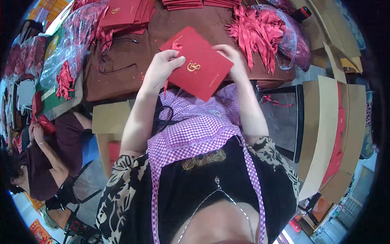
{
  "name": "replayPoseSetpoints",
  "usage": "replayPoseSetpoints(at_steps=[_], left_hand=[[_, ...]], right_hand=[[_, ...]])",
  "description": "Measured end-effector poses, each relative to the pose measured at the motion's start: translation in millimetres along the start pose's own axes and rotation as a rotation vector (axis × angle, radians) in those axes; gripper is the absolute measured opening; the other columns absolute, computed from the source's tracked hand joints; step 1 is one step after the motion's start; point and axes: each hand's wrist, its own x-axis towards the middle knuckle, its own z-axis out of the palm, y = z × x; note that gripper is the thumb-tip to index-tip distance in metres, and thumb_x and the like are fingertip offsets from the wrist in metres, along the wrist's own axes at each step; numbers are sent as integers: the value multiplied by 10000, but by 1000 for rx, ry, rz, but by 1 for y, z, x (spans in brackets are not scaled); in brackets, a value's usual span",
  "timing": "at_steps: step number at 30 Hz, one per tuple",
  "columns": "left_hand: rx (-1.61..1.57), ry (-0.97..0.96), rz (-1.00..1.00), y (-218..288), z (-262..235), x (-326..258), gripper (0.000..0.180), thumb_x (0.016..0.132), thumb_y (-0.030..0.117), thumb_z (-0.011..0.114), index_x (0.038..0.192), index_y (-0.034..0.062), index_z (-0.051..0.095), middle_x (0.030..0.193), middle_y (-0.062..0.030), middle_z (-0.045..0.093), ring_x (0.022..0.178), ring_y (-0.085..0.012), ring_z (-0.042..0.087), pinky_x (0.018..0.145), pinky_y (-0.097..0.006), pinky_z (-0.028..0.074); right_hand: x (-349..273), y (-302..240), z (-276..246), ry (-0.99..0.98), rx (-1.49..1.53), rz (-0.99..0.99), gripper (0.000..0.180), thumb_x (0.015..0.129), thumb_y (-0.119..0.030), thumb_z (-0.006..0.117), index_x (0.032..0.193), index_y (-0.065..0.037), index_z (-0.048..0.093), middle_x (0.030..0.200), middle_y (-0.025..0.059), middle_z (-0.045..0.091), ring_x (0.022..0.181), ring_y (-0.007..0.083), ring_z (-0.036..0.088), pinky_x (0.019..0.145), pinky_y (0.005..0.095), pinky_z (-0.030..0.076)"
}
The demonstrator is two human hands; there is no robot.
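Red card, with a gold emblem near its middle, sits between both hands above the lap, over the near edge of the brown table. Its long axis runs from about 10 o'clock, the corner by the small ribbon knot, down to 4 o'clock, where the low corner hangs over the checked apron. The left hand grips the 9 o'clock edge: its thumb lies flat across the face toward the emblem, and the other fingers curl behind the card, pinching it. The right hand holds the 2 o'clock edge; its fingertips fold over the rim, but whether they pinch or only steady the card cannot be told, since most of that hand is hidden behind it. Of the two, the left hand is nearer the knot, which lies just at 1 o'clock from its thumb tip. A loose heap of red ribbons lies on the table at 1 o'clock from the card, closer to the right hand, and a stack of cards lies at 11 o'clock.
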Motion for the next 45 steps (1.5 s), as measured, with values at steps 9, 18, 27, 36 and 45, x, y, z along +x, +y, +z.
replayPoseSetpoints(at_steps=[9, 18, 27, 36, 45], left_hand=[[-267, 16, -79, -12, -15, 14, 178, 869, 34, 580, 1021, -56, 602, 947, -116, 654, 819, -160, 638, 775, -273, 518], [-198, 67, 8, -21, -20, 20, 220, 861, 19, 578, 1065, -61, 589, 961, -119, 652, 831, -162, 637, 765, -264, 516], [-41, 151, 82, -24, -23, 27, 223, 826, 23, 612, 1030, -69, 606, 850, -57, 643, 740, -91, 586, 668, -213, 464], [-73, 184, 83, -21, -24, 28, 302, 831, -14, 608, 1119, -69, 537, 926, -80, 635, 818, -113, 606, 761, -224, 496], [-28, 165, 99, -15, -14, 25, 339, 823, -2, 604, 1140, -108, 545, 923, -97, 647, 806, -114, 606, 725, -218, 486]], right_hand=[[-57, 40, -98, 621, -1164, -216, 266, 776, -229, 703, 884, -4, 614, 862, 161, 621, 834, 331, 572, 752, 426, 456], [-47, 19, -94, 620, -901, -90, 197, 849, -145, 612, 996, -20, 577, 843, 153, 635, 772, 300, 619, 708, 389, 482], [-32, -27, -73, 293, 551, 13, 167, 892, -45, 535, 1052, -13, 571, 782, 42, 546, 663, 112, 498, 559, 230, 399], [-18, -38, -25, 148, -140, 7, 237, 806, -61, 653, 1030, 15, 631, 837, 48, 644, 700, 129, 596, 659, 240, 489], [5, -64, 34, 186, -865, -739, 135, 724, -82, 697, 844, -31, 662, 854, 92, 638, 797, 256, 606, 726, 356, 468]])
